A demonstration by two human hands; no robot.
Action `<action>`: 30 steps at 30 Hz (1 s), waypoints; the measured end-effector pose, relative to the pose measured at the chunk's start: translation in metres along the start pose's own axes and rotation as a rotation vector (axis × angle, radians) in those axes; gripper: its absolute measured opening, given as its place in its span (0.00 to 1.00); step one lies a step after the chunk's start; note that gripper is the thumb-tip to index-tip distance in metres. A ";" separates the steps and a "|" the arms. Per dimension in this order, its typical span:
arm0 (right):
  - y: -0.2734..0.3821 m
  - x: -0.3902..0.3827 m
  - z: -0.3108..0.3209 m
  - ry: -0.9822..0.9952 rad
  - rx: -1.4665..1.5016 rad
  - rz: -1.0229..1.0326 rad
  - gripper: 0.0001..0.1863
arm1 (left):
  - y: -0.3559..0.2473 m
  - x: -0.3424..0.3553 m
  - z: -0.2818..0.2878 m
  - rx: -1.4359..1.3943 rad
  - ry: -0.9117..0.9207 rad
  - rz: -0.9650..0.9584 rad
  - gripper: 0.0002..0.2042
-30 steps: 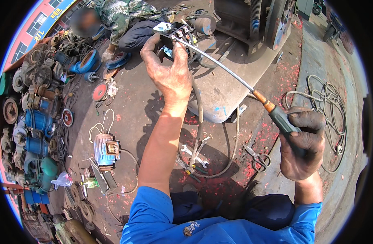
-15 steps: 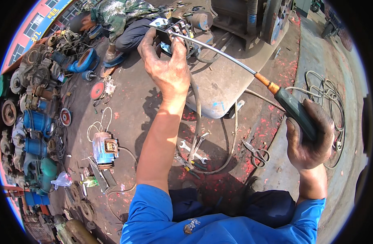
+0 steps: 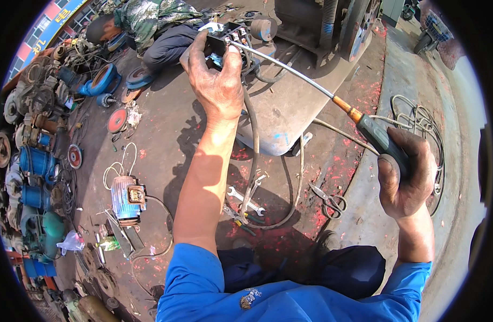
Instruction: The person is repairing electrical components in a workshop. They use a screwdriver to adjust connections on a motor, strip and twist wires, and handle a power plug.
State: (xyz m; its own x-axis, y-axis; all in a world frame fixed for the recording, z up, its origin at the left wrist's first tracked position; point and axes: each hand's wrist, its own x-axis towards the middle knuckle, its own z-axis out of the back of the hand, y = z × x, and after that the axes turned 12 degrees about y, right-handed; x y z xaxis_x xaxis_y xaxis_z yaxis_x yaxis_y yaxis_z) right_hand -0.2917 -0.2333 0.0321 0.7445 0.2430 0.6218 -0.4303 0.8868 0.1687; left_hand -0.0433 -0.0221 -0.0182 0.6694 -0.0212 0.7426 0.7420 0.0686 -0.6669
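Left hand [image 3: 219, 88] pinches a black screw-terminal block [image 3: 216, 44] at twelve o'clock, while the right hand [image 3: 412, 180], at three, has uncurled into a looser hold on the screwdriver [image 3: 347, 108], suggesting a regrip between turns.

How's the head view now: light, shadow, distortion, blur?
Head view: hard sun, bright patches on the left forearm, strong shadow on the floor beside it; head view: fisheye, bent pavement edge, black corners; head view: screwdriver and scissors look reasonably sharp, small parts by the left hand too small to judge.
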 end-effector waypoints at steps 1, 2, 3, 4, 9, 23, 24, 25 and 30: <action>-0.002 0.007 0.003 0.070 -0.160 0.079 0.19 | 0.006 0.000 0.009 -0.019 0.026 0.009 0.29; -0.001 0.012 0.011 0.134 -0.287 0.126 0.22 | 0.007 0.001 0.010 -0.073 0.046 0.024 0.28; 0.001 0.016 0.017 0.198 -0.413 0.173 0.24 | 0.007 0.002 0.010 -0.095 0.056 0.028 0.28; 0.005 0.020 0.020 0.237 -0.453 0.197 0.27 | 0.008 0.002 0.011 -0.112 0.066 0.032 0.27; 0.021 0.006 0.004 0.179 0.145 -0.122 0.19 | 0.000 0.003 0.002 -0.082 0.026 -0.023 0.23; 0.042 0.037 0.023 0.274 0.426 -0.448 0.20 | -0.017 0.003 0.006 -0.075 -0.013 0.008 0.22; 0.047 0.041 0.030 0.256 0.741 -0.733 0.23 | -0.019 0.002 0.004 -0.087 -0.033 0.020 0.22; 0.047 0.046 0.038 0.337 0.832 -0.822 0.24 | -0.018 0.002 0.005 -0.056 -0.038 0.003 0.22; 0.046 0.046 0.026 0.282 -0.521 -0.024 0.25 | -0.020 0.006 0.007 -0.004 -0.026 -0.049 0.21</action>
State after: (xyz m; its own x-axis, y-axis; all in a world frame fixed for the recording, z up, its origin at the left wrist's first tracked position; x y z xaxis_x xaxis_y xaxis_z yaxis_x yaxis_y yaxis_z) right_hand -0.2908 -0.1917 0.0882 0.8887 0.2519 0.3831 -0.1569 0.9522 -0.2620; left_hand -0.0547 -0.0166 -0.0002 0.6311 0.0012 0.7757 0.7740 0.0642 -0.6299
